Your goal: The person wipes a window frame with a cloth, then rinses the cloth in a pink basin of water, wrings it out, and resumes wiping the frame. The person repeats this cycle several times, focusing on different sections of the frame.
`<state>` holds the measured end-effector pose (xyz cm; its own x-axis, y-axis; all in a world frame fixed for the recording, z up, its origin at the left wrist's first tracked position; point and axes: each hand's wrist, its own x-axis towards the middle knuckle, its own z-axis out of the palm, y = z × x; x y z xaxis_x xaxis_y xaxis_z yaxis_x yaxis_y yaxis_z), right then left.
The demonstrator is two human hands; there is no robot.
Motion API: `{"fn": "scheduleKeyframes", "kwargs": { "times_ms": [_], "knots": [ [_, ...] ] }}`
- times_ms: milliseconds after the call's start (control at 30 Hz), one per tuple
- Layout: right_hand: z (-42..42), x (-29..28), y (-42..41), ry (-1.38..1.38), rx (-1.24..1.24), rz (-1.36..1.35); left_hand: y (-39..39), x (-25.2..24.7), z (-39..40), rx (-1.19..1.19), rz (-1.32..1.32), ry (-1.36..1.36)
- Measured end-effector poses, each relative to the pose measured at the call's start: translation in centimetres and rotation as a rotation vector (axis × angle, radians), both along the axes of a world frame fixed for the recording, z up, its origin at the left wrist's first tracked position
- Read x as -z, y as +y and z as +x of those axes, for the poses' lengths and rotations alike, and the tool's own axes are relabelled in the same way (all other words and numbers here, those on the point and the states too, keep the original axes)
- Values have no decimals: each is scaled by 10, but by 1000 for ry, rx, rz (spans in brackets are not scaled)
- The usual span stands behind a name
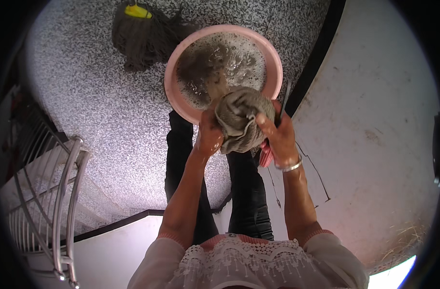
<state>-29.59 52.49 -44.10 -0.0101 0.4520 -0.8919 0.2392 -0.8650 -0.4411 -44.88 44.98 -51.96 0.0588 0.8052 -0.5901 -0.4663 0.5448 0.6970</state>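
Observation:
Both of my hands grip a wet, bunched grey-brown cloth [243, 119] over the near edge of a pink plastic basin [274, 65]. My left hand [209, 133] holds the cloth's left side, its fingertips partly hidden behind it. On the right side, my right hand [279, 135] presses its thumb on the cloth; a bracelet is on that wrist. Murky, sudsy water [238, 61] stands in the basin, and brownish water runs down from the cloth into it. A thin dark strip [286, 95] shows beside my right hand; what it belongs to is unclear.
A grey string mop [140, 39] with a yellow head piece lies on the speckled floor [107, 90], left of the basin. Metal stair railings [66, 202] stand at the left, by steps. A white wall [364, 108] with cracks and a black skirting [317, 54] runs along the right.

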Motion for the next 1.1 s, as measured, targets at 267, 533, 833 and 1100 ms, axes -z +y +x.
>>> {"fn": "scheduleKeyframes", "kwargs": {
  "times_ms": [267, 533, 833, 1100],
  "knots": [
    [-10, 23, 11, 21, -364, 178, 14, -6, -10, -120, -152, -117],
    [-6, 40, 35, 283, -492, 180, 33, -6, -31, 84, -318, -340],
    [-37, 25, 0, 342, -41, 145, 39, 13, -38, 354, -183, 89],
    [-44, 23, -30, 209, 311, 313, -14, 15, -12, -416, -258, -938]
  ]
}}
